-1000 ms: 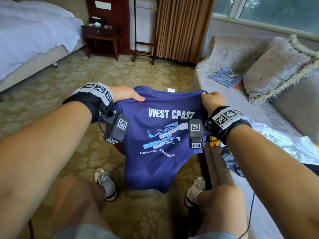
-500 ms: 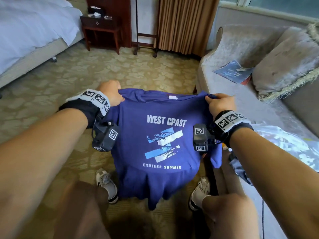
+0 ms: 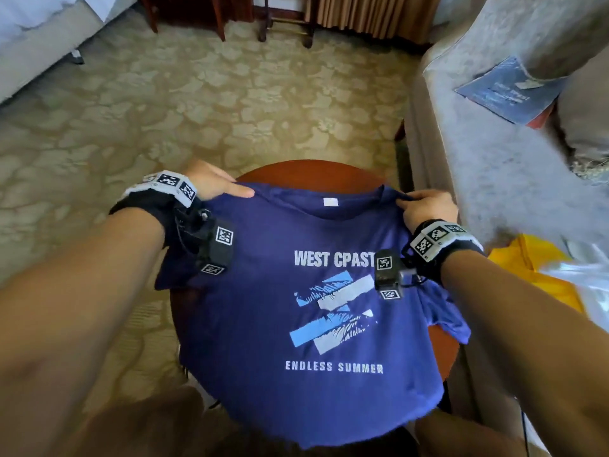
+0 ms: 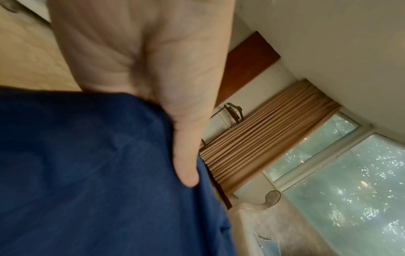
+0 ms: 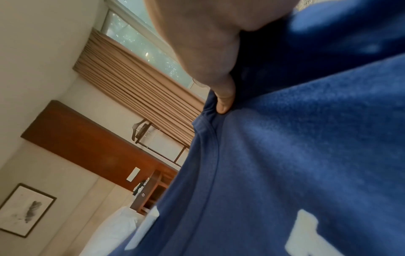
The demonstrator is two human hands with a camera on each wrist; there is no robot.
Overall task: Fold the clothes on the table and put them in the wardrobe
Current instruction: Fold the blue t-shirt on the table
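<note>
A dark blue T-shirt [image 3: 263, 311] printed "WEST CPAST" and "ENDLESS SUMMER" lies print side up across a small round red-brown table [image 3: 306, 174]. Its hem hangs over the near edge. My left hand [image 3: 214, 184] pinches the left shoulder, thumb on top of the cloth [image 4: 87, 173]. At the other shoulder, beside the collar, my right hand [image 3: 425, 207] pinches the fabric [image 5: 295, 164]. Both sleeves droop off the table's sides.
A grey sofa [image 3: 494, 166] stands close on the right with a blue booklet [image 3: 507, 90] and a cushion on it. Yellow cloth [image 3: 534, 275] and a white garment lie on its near seat. Patterned carpet [image 3: 164, 110] spreads left; a bed [image 3: 39, 37] stands far left.
Both hands have lowered the shirt from hanging in the air and spread it flat on the round table. My head has tilted down.
</note>
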